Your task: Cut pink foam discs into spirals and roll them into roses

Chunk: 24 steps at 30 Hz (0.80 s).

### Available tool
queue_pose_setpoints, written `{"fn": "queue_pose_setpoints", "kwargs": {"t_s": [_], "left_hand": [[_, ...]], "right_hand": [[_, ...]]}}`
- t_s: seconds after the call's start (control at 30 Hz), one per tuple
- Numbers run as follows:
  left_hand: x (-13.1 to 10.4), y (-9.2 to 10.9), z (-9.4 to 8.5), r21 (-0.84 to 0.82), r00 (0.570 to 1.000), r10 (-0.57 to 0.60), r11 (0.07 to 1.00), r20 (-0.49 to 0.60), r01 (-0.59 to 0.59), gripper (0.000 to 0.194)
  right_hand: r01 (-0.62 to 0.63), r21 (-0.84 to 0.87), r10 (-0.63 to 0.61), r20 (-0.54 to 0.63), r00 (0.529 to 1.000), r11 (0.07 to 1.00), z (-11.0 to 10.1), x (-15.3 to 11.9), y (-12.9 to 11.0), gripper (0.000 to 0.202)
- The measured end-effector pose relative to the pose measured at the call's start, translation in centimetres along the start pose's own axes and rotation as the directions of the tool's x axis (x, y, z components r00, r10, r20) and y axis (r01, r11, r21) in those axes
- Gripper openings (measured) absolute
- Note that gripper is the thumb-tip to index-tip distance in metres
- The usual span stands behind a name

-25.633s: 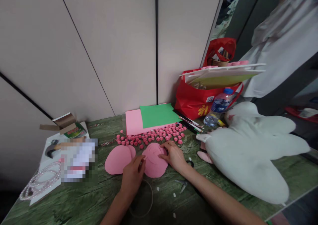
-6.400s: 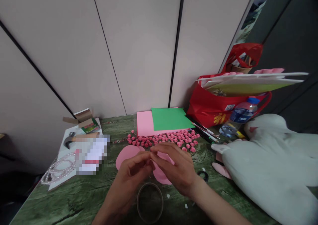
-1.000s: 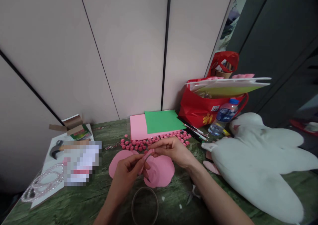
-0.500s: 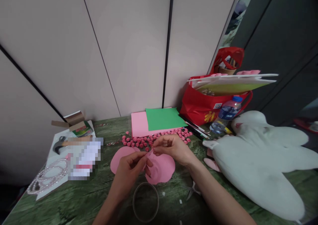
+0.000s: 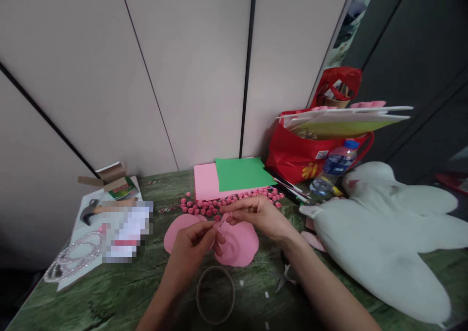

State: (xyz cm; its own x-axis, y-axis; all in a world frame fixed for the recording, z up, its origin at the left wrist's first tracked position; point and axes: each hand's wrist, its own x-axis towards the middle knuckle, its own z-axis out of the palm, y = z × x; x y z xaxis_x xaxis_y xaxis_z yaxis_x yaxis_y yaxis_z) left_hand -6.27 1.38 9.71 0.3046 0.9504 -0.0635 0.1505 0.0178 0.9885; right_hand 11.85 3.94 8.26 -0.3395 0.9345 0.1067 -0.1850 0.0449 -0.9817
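My left hand [image 5: 195, 238] pinches the edge of a curled pink paper piece [image 5: 236, 247], which has a spiral of thin rolled paper showing below the fingers. Close by on the right, my right hand [image 5: 256, 216] has its thumb and fingertips at the upper edge of the same paper, the index finger stretched out along the top. The fingers partly hide where they grip. Another rounded pink paper piece [image 5: 177, 231] lies under and left of my left hand. A roll of tape [image 5: 215, 267] rests on the table below the hands.
Several small pink rolled roses [image 5: 204, 206] lie behind the hands, before green [image 5: 241, 174] and pink sheets [image 5: 205, 180]. Scissors [image 5: 284, 275] sit near my right forearm. A white plush toy [image 5: 380, 243], water bottle [image 5: 334, 167] and red bag [image 5: 288, 150] stand right; a hammer [image 5: 89, 211] lies left.
The index finger of my right hand has straightened out along the top of the paper. My left hand keeps its pinch; the view has shifted slightly.
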Motion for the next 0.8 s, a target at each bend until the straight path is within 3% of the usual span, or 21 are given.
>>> {"fn": "queue_pose_setpoints", "kwargs": {"t_s": [0.6,0.8], "left_hand": [[-0.14,-0.45,-0.11,0.044,0.999,0.02,0.999,0.038,-0.022,0.018],[-0.08,-0.42,-0.11,0.023,0.999,0.035,0.999,-0.005,-0.035,0.015]], "right_hand": [[0.03,0.014,-0.028,-0.132,0.991,0.999,-0.1,0.37,0.68,0.013],[-0.005,0.031,0.007,-0.036,0.999,0.999,-0.67,0.17,0.42,0.019]]}}
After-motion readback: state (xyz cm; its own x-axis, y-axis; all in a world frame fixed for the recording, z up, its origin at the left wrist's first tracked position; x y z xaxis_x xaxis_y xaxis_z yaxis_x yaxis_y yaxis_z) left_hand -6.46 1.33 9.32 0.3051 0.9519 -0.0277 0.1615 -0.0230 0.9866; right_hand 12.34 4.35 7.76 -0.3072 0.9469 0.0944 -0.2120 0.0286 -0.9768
